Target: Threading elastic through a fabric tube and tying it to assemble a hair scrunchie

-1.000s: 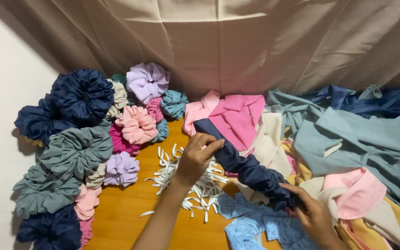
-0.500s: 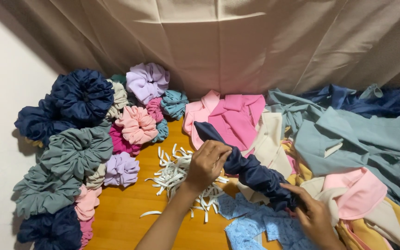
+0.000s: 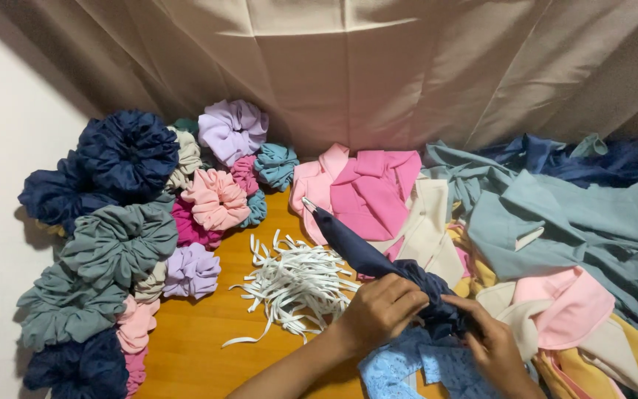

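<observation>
Because the bottom edge of the view cuts across both forearms, only the wrists and hands show, and the fingertips of both hands are buried in gathered cloth, so the exact pinch cannot be made out. The left hand [image 3: 382,310] is curled nearly closed, knuckles up, around the bunched end of a long navy-blue fabric tube [image 3: 367,255]. The right hand [image 3: 492,343] is loosely curled, its fingers [image 3: 467,307] pressing into the same dark bunch from the other side, so the two hands meet on it. From that bunch the tube runs up and to the left, away from the hands, tapering to a point where a small silver pin-like tip [image 3: 308,203] shows; what it is exactly is too small to tell.

Just left of the left hand lies a loose heap of short white elastic strips [image 3: 293,284] on the orange-brown wooden tabletop [image 3: 201,347]. A light-blue lacy piece of fabric [image 3: 400,369] lies under the wrists, partly hidden. Along the left side sits a pile of finished ruffled scrunchies [image 3: 123,244] in navy, grey-green, pink and lilac. Folded pink cloth pieces [image 3: 374,188] and a spread of dusty-blue fabric [image 3: 555,222] lie behind and to the right, under a beige draped curtain [image 3: 378,66].
</observation>
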